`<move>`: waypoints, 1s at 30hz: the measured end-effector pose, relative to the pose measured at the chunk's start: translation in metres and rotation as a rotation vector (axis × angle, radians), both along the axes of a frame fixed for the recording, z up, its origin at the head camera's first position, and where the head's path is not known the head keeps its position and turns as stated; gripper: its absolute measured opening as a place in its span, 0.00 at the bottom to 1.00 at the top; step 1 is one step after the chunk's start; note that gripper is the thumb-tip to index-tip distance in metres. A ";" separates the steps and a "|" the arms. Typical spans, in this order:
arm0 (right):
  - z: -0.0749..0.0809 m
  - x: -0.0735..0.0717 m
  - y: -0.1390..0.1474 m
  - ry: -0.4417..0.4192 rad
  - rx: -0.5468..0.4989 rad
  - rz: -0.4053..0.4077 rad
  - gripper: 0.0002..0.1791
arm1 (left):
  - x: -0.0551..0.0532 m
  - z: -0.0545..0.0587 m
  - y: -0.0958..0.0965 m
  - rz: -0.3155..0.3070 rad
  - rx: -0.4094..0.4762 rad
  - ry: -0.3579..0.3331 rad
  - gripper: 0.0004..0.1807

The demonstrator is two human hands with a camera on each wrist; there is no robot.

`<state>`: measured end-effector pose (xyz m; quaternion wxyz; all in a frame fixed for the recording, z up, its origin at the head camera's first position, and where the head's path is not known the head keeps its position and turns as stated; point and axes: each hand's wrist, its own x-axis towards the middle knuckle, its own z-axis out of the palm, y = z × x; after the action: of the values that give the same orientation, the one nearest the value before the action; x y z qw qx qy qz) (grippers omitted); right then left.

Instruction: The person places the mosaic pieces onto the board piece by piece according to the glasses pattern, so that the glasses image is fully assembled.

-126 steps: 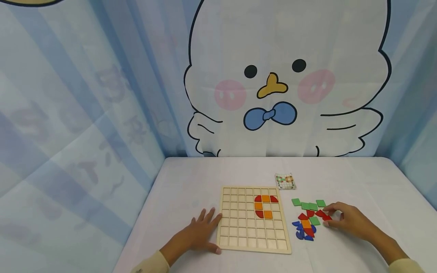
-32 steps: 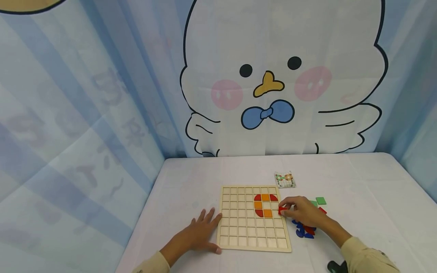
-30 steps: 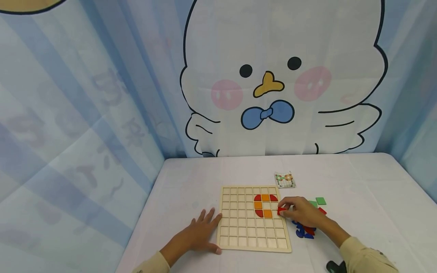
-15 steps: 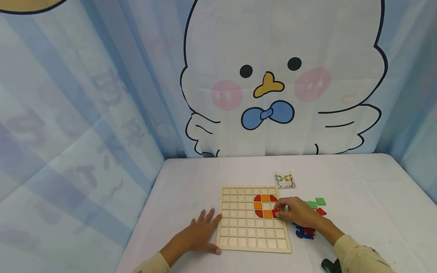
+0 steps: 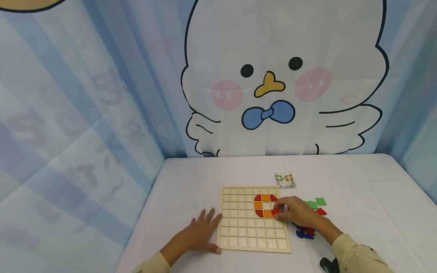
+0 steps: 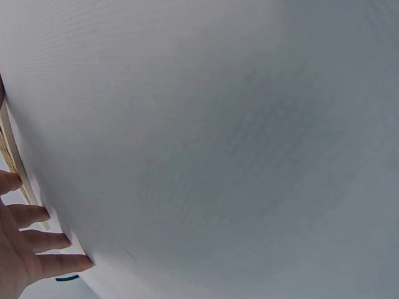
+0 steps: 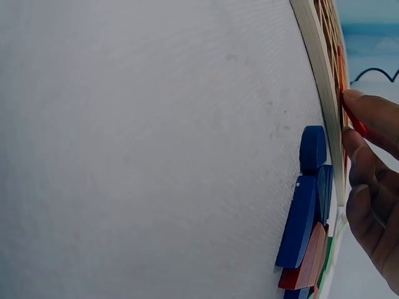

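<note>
A wooden grid board (image 5: 252, 231) lies on the white table, with red and orange tiles set in its upper right cells. My right hand (image 5: 296, 212) pinches a red tile (image 5: 275, 213) between thumb and fingers, over the cell right of the lower orange tile (image 5: 268, 214). In the right wrist view the red tile (image 7: 354, 119) looks tilted at the board's surface. My left hand (image 5: 201, 232) lies spread at the board's left edge, its fingers straight, index finger and thumb touching the edge. The left wrist view shows only part of that hand (image 6: 25, 249).
Right of the board lie loose green tiles (image 5: 321, 201), a red tile (image 5: 321, 211) and a pile of blue pieces (image 5: 300, 232), partly hidden by the right hand. A small pattern card (image 5: 285, 180) lies behind the board. A dark object (image 5: 328, 264) shows by the right sleeve.
From the loose pieces, my right hand has brought a red tile left onto the board, moving it slightly further over the last second. The left hand has stayed at the board's edge.
</note>
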<state>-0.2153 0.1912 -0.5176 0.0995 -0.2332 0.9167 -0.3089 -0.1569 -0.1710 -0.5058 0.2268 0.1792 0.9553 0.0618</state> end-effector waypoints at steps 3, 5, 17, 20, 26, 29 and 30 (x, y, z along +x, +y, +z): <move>0.001 0.000 -0.001 0.011 0.020 -0.007 0.10 | 0.000 0.000 0.000 -0.003 0.004 0.002 0.61; 0.001 0.000 -0.001 0.021 0.041 -0.014 0.10 | 0.000 -0.001 0.000 -0.004 0.004 0.003 0.61; 0.001 -0.002 -0.004 0.003 0.109 -0.074 0.12 | 0.001 0.002 0.000 -0.012 0.008 0.003 0.61; 0.000 -0.002 -0.004 0.008 0.119 -0.070 0.12 | 0.001 0.002 0.000 -0.015 0.005 0.005 0.61; 0.001 -0.001 -0.004 0.017 0.115 -0.066 0.13 | 0.001 0.001 0.001 -0.014 -0.004 0.005 0.61; 0.003 -0.001 -0.005 0.003 0.112 -0.072 0.12 | 0.001 0.003 0.001 -0.013 -0.001 0.005 0.61; 0.004 -0.002 -0.005 0.000 0.114 -0.072 0.12 | 0.001 0.003 0.001 -0.013 0.001 0.005 0.61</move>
<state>-0.2168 0.1859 -0.5140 0.1014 -0.1938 0.9406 -0.2595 -0.1556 -0.1701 -0.5027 0.2245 0.1857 0.9547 0.0604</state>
